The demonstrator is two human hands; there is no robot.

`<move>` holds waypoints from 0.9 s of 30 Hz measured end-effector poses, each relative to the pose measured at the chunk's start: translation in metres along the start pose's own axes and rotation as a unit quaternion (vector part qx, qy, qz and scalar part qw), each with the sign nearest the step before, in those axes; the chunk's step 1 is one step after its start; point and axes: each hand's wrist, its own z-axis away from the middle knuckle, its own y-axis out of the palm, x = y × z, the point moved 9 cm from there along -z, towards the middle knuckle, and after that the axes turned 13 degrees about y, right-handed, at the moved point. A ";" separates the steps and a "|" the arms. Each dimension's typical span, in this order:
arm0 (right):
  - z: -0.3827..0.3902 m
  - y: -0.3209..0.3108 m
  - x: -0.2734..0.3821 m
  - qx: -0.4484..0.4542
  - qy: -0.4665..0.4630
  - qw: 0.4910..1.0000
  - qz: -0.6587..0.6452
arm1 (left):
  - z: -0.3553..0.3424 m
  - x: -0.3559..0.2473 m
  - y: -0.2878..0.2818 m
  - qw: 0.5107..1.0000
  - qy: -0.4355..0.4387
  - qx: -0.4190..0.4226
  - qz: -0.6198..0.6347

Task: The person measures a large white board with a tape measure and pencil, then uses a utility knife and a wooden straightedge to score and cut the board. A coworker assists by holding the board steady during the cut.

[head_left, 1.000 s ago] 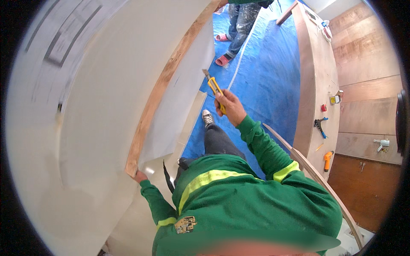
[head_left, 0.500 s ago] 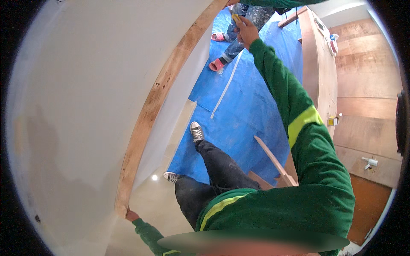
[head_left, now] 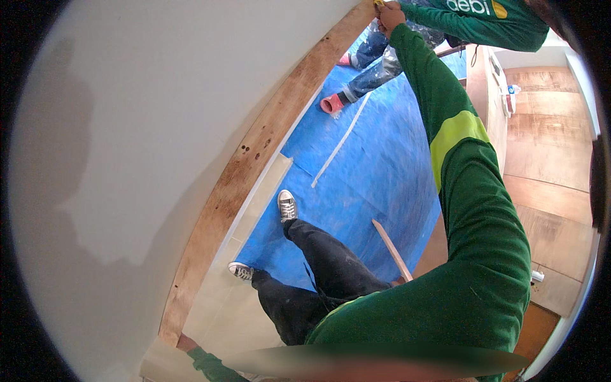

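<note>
A long wooden board (head_left: 245, 149) with dark knots and holes runs along the white wall. At its near lower end, my left hand (head_left: 186, 342) holds the edge, with the fingertips hidden by the wood. My right arm is stretched toward the board's far end. There my right hand (head_left: 389, 22) is closed by a small yellow thing (head_left: 379, 2), partly cut off at the top of the picture. A co-worker's green sleeve (head_left: 439, 19) reaches to the same spot, and their hand overlaps mine, so the finger contact is hard to make out.
Blue sheeting (head_left: 356, 184) covers much of the floor, with a white strip (head_left: 340, 140) on it. The co-worker's pink shoe (head_left: 331, 104) stands near the board. A narrow wood piece (head_left: 391, 248) lies beside my leg. Plywood panels (head_left: 547, 153) line the right side.
My right hand has moved with the yellow thing to the board's far end, meeting the co-worker's hand. The co-worker leans further into view. My left hand stays at the near end.
</note>
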 end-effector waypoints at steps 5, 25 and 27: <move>-0.007 0.002 -0.007 0.055 0.091 0.989 -0.104 | 0.008 0.006 0.002 1.000 -0.008 0.002 -0.015; 0.006 0.017 0.007 0.048 0.016 0.989 0.136 | 0.003 0.016 -0.013 1.000 -0.009 0.008 -0.024; 0.019 0.020 0.030 -0.048 -0.155 0.933 0.323 | 0.001 0.014 -0.012 1.000 -0.008 0.010 -0.024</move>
